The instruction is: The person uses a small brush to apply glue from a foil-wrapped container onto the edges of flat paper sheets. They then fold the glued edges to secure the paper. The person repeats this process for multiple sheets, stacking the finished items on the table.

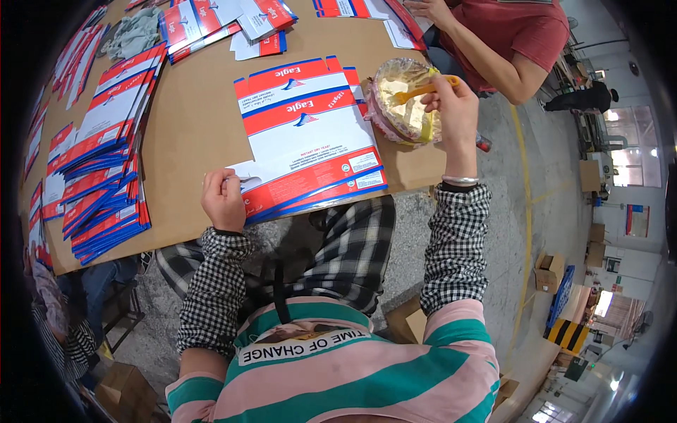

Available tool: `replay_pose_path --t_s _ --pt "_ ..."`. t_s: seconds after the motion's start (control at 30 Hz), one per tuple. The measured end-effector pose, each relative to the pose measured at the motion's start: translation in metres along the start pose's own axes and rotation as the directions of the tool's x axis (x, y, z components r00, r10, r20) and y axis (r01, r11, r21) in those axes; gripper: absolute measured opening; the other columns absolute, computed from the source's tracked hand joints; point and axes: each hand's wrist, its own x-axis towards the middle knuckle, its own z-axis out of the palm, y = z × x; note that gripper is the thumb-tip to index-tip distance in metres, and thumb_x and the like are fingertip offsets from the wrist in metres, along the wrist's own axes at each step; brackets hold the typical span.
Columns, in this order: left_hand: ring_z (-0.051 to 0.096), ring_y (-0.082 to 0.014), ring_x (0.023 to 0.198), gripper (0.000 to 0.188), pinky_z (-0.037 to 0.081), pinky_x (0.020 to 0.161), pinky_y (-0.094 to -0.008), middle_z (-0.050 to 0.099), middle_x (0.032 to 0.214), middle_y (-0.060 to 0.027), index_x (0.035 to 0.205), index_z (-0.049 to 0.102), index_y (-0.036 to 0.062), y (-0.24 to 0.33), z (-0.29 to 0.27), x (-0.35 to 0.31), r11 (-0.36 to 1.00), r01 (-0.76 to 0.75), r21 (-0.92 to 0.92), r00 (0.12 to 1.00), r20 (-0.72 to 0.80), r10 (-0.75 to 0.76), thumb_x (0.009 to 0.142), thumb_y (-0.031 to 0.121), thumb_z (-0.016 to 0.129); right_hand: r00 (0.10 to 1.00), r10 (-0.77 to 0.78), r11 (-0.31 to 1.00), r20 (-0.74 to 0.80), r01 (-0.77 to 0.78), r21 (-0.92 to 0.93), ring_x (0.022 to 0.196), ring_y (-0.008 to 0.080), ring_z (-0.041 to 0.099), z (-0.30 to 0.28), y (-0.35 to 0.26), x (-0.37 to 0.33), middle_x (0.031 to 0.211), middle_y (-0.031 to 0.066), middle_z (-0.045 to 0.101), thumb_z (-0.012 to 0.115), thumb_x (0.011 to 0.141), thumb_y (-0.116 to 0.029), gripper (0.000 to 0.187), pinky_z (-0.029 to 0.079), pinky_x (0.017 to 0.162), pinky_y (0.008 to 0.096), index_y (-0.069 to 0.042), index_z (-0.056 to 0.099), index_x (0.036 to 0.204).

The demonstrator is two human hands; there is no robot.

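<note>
A small stack of flat printed cartons (317, 141), red, white and blue, lies at the near edge of the table. My left hand (224, 201) is closed at the left corner of the top carton, its fingers pinching the white flap; a small greyish patch beside the fingertips is unclear. To the right of the cartons stands a round bowl (381, 121) lined with clear plastic, holding a pale yellowish substance. Above it my right hand (455, 106) grips the handle of an orange brush (422, 90), whose head is over the bowl's contents.
Stacks of flat cartons (106, 155) cover the table's left side, with more cartons (204, 21) along the far side. A grey-green cloth (132, 34) lies at the far left. A person in a red shirt (518, 35) works beyond the bowl. The brown tabletop (187, 134) ends near my lap.
</note>
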Motion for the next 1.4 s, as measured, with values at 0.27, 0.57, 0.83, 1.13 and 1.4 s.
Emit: replay_pose_path --t_s 0.27,0.57,0.83,1.13,1.4 --pt "0.054 -0.02 0.069 0.01 0.042 0.061 -0.0281 0.056 0.075 -0.0106 0.076 0.058 -0.0035 0.007 0.0 0.0 1.0 -0.016 0.001 1.0 -0.007 0.016 0.08 0.005 0.055 1.0 -0.002 1.0 0.01 0.002 0.007 0.057 0.0094 0.057 0.001 0.001 -0.008 0.066 0.0049 0.058 0.058 0.088 -0.016 0.018 0.046 0.051 0.0204 0.002 0.059 0.086" --pt "0.05 -0.0163 0.06 0.013 0.04 0.055 -0.0283 0.053 0.069 -0.0081 0.07 0.056 -0.0019 0.01 0.0 0.001 0.997 0.035 0.071 0.999 -0.028 -0.033 0.079 0.008 0.06 0.984 -0.007 0.947 -0.176 0.063 0.315 0.055 0.0141 0.057 -0.01 -0.004 -0.015 0.074 0.0098 0.061 0.057 0.089 -0.014 0.016 0.047 0.049 0.0245 0.002 0.056 0.088" --pt "0.053 -0.0139 0.059 0.006 0.043 0.054 -0.0254 0.054 0.071 -0.0073 0.074 0.057 -0.0004 0.005 0.0 -0.002 0.998 0.03 -0.053 0.999 -0.018 -0.031 0.079 0.003 0.058 0.963 0.171 0.761 0.208 -0.263 0.594 0.062 0.0171 0.059 0.049 0.027 -0.078 0.082 0.0134 0.06 0.048 0.093 -0.018 0.019 0.048 0.055 0.0269 0.0 0.054 0.092" --pt "0.054 -0.0126 0.063 0.005 0.044 0.056 -0.0231 0.057 0.083 -0.0072 0.081 0.058 -0.0022 0.006 -0.002 -0.005 0.988 0.104 -0.113 0.995 0.011 -0.104 0.077 -0.001 0.056 0.877 0.281 0.691 0.389 -0.467 0.552 0.065 0.0194 0.061 0.132 0.059 -0.119 0.088 0.0159 0.059 0.047 0.092 -0.014 0.016 0.05 0.059 0.0291 0.001 0.052 0.093" --pt "0.056 -0.0138 0.071 0.008 0.046 0.062 -0.0239 0.058 0.094 -0.0096 0.084 0.059 -0.0029 0.016 -0.001 -0.004 0.977 0.191 -0.099 0.982 0.026 -0.19 0.077 -0.002 0.056 0.831 0.318 0.703 0.456 -0.53 0.475 0.063 0.0179 0.06 0.139 0.072 -0.105 0.085 0.0159 0.06 0.045 0.092 -0.013 0.016 0.05 0.058 0.0282 0.002 0.051 0.092"
